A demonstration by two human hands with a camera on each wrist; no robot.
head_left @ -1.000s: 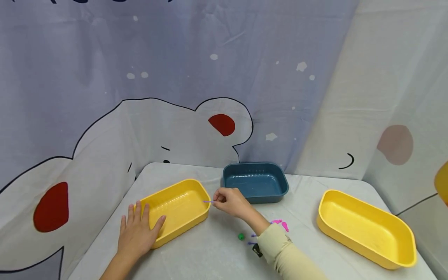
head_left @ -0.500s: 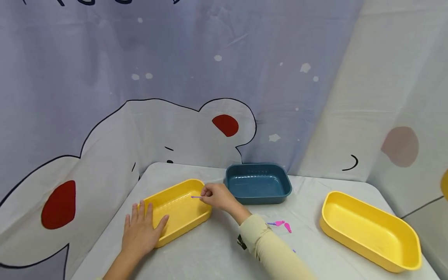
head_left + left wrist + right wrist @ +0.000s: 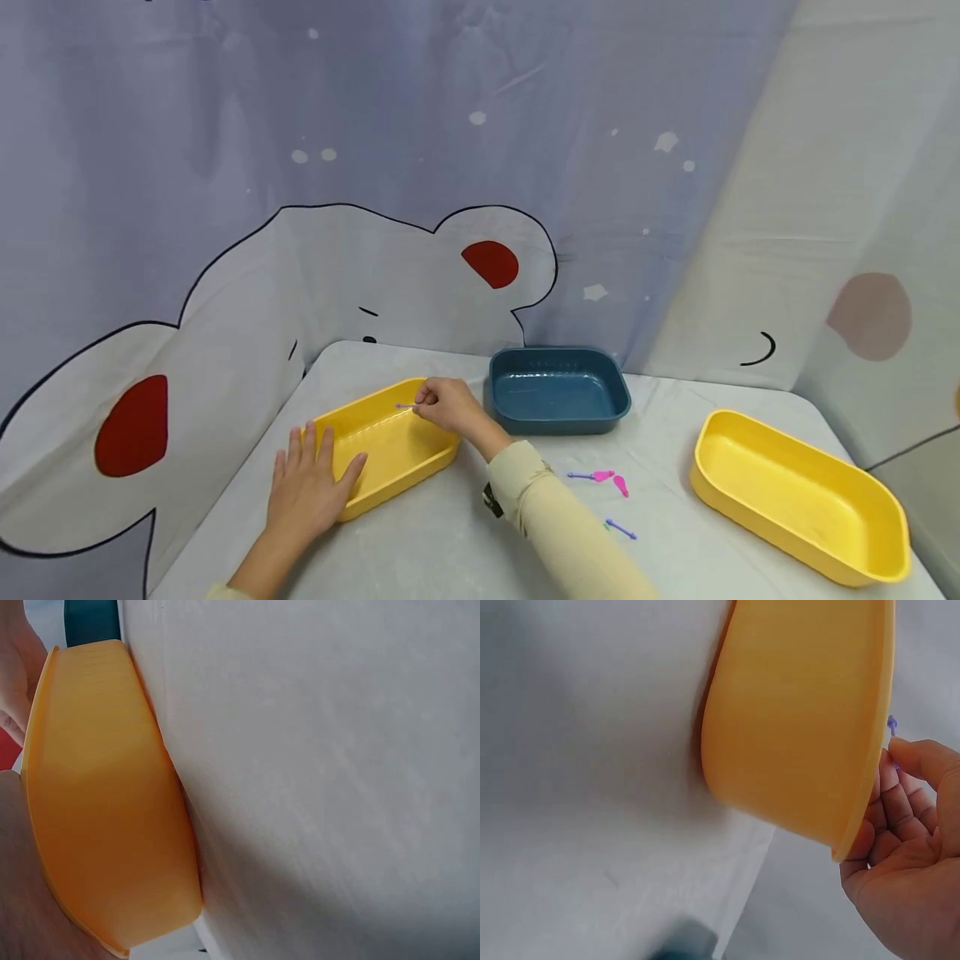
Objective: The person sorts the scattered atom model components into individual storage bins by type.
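Observation:
My left hand [image 3: 306, 487] rests with spread fingers on the near left rim of a yellow tray [image 3: 397, 483]. My right hand [image 3: 450, 406] pinches a thin purple stick [image 3: 405, 406] over the far right end of that tray. In the right wrist view, the stick's knobbed end [image 3: 892, 722] pokes out past the thumb, and the curled fingers are near the tray's rim. The left wrist view gives mostly the tray's outer wall [image 3: 112, 795], with part of the left hand at the edge.
A dark teal tray [image 3: 558, 425] stands at the back, right of the right hand. Another yellow tray [image 3: 780, 525] is at the right. Between them lie purple sticks [image 3: 621, 528] and pink pieces [image 3: 620, 485]. A dark object [image 3: 492, 500] is partly behind the right sleeve.
My right hand has moved left with the purple stick, from beside the yellow tray's right end to over it. The left hand stays on the rim. The head view has shifted slightly.

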